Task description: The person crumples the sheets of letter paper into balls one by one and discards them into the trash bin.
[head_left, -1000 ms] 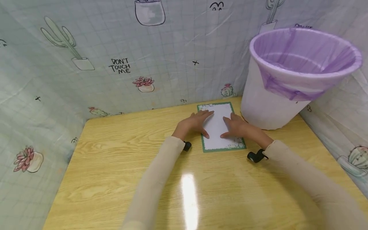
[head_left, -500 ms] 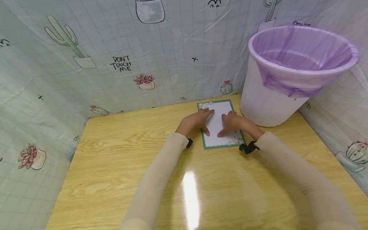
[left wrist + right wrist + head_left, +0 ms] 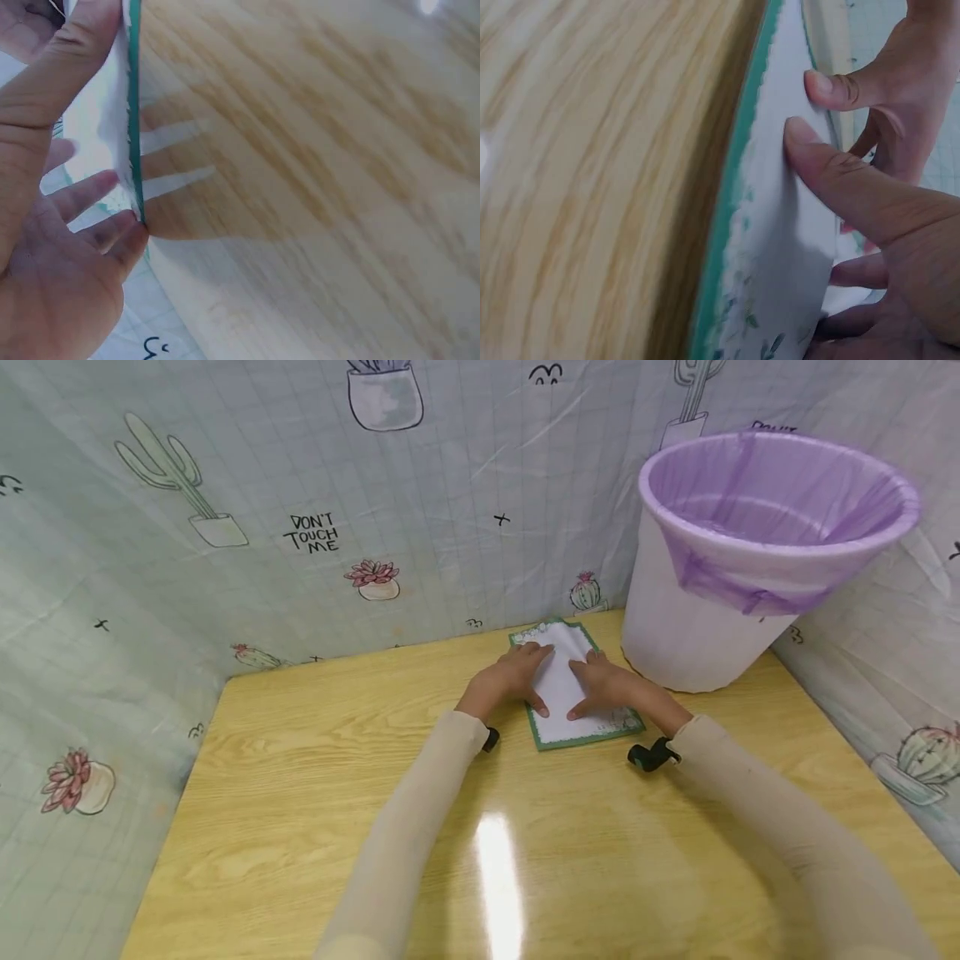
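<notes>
A white sheet of paper (image 3: 557, 685) with a green border and printed flowers lies near the back of the table, its far edge buckled up between the hands. My left hand (image 3: 512, 677) rests on its left side, fingers spread and mostly straight. From the opposite side, my right hand (image 3: 606, 685) presses on it, thumb towards the left thumb. The right wrist view has the right thumb laid flat on the paper (image 3: 776, 217), with the other fingers at its far edge. In the left wrist view the left fingertips (image 3: 124, 225) meet the paper's edge.
Right of the paper stands a white bin (image 3: 690, 610) with a purple liner folded over its rim. The wood-grain table (image 3: 315, 760) backs onto a cactus-print cloth (image 3: 435, 510), which also runs along both sides.
The sheet lay flat before; now its far edge has buckled upward and it has turned slightly. My right hand has moved a little left, towards the left hand.
</notes>
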### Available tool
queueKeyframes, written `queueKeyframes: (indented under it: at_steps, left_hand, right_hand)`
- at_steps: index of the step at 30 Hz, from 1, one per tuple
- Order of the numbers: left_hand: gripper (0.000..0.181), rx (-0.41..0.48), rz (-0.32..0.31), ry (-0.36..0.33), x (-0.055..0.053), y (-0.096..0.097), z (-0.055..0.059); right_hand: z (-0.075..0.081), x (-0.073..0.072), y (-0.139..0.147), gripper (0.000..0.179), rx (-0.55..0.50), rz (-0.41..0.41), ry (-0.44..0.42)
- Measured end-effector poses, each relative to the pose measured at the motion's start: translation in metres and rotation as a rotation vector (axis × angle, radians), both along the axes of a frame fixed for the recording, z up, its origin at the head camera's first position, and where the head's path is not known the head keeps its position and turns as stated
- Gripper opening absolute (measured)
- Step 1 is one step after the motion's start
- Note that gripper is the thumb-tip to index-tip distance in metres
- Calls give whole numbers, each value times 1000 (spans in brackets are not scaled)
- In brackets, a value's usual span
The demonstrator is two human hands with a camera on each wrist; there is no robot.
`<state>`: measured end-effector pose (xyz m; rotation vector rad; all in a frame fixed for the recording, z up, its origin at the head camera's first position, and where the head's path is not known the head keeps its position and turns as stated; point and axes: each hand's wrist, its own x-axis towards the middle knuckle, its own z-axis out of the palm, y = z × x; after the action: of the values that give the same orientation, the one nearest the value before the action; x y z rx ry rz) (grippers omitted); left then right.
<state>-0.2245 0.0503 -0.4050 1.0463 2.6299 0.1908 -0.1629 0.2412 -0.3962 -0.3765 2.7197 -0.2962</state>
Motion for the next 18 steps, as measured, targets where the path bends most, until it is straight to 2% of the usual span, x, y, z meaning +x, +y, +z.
queueKeyframes:
  at_steps: [6, 11, 18]
  left_hand:
    - [128, 142, 30, -89, -1, -2, -3]
    - [128, 157, 40, -95, -2, -4, -4]
    - [126, 174, -40, -58, -6, -3, -7]
  right_hand:
    - [-3, 1, 8, 103, -121, 36, 33]
    - [-7, 5, 11, 101, -219, 60, 78]
    - [-12, 5, 16, 96, -323, 88, 122]
